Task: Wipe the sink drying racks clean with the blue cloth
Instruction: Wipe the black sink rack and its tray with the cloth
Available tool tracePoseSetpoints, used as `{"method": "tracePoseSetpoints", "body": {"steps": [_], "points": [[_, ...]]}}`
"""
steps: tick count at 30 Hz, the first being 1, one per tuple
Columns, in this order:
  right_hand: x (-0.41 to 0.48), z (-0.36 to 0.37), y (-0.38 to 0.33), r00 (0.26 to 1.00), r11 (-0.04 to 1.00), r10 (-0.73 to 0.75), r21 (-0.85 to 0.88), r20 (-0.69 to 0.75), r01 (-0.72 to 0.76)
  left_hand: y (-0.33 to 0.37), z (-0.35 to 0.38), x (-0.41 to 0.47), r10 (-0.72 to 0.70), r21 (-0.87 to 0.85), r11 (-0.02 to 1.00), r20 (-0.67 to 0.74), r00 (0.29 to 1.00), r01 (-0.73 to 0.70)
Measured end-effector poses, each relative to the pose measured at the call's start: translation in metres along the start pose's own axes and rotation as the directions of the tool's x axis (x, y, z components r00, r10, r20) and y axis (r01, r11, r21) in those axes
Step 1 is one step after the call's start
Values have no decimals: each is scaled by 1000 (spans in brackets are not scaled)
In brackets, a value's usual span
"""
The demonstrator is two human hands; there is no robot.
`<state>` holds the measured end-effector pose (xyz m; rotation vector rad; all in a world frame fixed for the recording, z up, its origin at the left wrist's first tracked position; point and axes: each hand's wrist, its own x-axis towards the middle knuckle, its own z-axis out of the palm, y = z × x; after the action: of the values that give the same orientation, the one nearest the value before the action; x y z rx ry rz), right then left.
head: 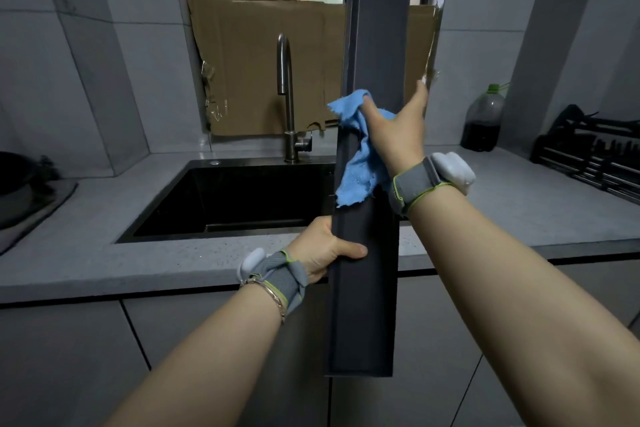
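Mid-wipe rn, def not finished imo. Holding one long dark rack tray [367, 305] upright in front of the sink [194, 165], top end up by the cardboard [259, 62] in the window, bottom end hanging below the table [138, 260] edge. Gripping its lower left edge w/ the left hand [322, 248], fingers [351, 249] curled round the rim. Pressing the blue cloth [360, 166] onto the tray's front face w/ the right hand [394, 130] at roughly mid height, fingers [419, 97] spread and mostly straight, pushing rather than pinching, w/ the loose end of the cloth dangling below the palm. Can't judge wiped vs unwiped areas from here: no obvious grime or wet streaks either way, dim light + dark finish. Guessing the stretch above and the stretch below the cloth both need a pass, plus the back side, not visible at all. Also spotting a 2nd black rack [595, 156] lying on the table far right, past the dark bottle [483, 121], well apart from the cloth and untouched by either hand atm. So prob less than halfway overall: one piece in hand, other one waiting. Left to do, best guess: run the cloth along the full length of this tray, flip, do the back, put down, then same for the rack on the right. Can't see into the sink properly, too dark tbh.
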<state>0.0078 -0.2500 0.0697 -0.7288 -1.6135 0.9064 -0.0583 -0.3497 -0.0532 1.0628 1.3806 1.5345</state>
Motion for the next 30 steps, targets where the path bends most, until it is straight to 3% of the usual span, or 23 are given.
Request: {"method": "tracePoseSetpoints", "body": {"steps": [2, 4, 7, 12, 15, 19, 23, 30], "points": [[-3, -3, 3, 998, 993, -27, -116, -51, 21, -5, 3, -3, -31, 90, 996, 82, 996, 23], [-9, -6, 10, 995, 982, -63, -180, -72, 49, -1, 6, -4, -34, 37, 999, 121, 992, 30], [-26, -8, 25, 995, 980, -87, -183, -52, 76, 23, 4, 10, 43, -166, 985, -2, 999, -43], [-49, -4, 49, 998, 996, -31, -90, -63, 26, 48, 10, 18, 174, -161, 968, -133, 976, -195], [-59, -7, 66, 997, 992, -72, -105, -1, 72, 42, 12, 11, 158, -253, 952, -73, 985, -171], [-68, -12, 76, 982, 946, -188, -263, 34, 190, 41, 13, 6, 62, -428, 903, 23, 998, -46], [-57, -15, 64, 945, 876, -326, -380, -8, 299, 42, 16, 8, 110, -331, 939, 44, 993, -89], [-15, -19, 32, 894, 868, -432, -323, -117, 377, 31, 15, 7, 79, -206, 976, 63, 995, -65]]}}
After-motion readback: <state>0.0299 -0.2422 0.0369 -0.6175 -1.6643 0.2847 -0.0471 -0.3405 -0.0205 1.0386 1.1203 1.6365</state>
